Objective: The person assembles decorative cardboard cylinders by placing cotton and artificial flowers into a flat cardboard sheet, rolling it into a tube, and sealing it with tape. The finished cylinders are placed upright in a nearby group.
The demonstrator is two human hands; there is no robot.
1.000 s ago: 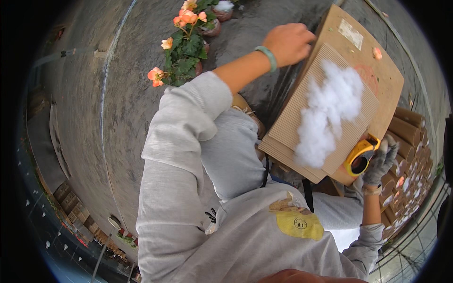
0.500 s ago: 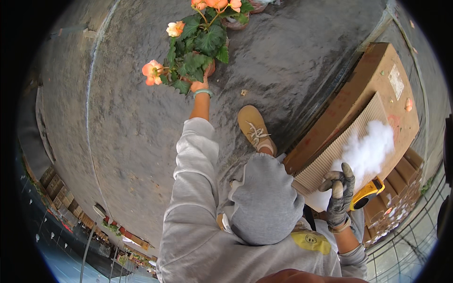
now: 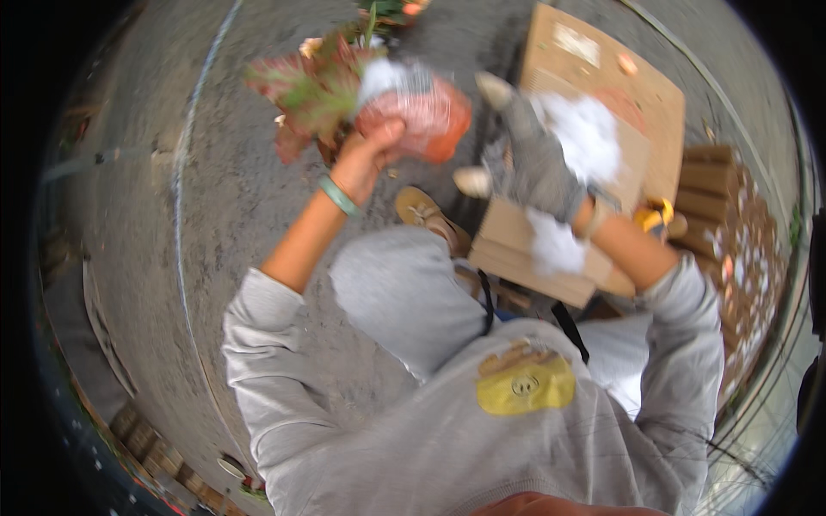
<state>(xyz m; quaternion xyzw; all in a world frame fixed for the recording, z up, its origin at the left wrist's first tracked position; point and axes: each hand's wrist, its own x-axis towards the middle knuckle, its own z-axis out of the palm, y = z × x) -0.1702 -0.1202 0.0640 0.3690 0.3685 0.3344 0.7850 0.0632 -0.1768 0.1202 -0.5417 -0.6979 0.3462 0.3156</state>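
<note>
My left hand (image 3: 366, 163), bare with a green bangle at the wrist, grips a potted flowering plant (image 3: 314, 95). The plant lies tilted, its leaves to the left and its orange-red pot (image 3: 439, 120) to the right. Clear plastic seems to wrap the pot, and a white patch shows at its leaf end. Just right of the pot, my right hand (image 3: 538, 163) wears a grey glove with pale fingertips. Its thumb and fingers are spread apart, and it appears not to touch the pot. Both hands are somewhat blurred.
To the right, a cardboard box (image 3: 662, 112) bears a loose cardboard sheet (image 3: 508, 245) and white fluffy stuffing (image 3: 585, 138). A yellow tape-like tool (image 3: 656, 215) sits beside it. Stacked brown cartons (image 3: 710, 185) stand farther right. Another flowering plant (image 3: 400, 10) is on the ground ahead.
My left hand has brought the potted plant nearer and tipped it sideways, exposing the pot. My gloved right hand has moved from beside the stuffing up and left toward the pot, fingers spreading.
</note>
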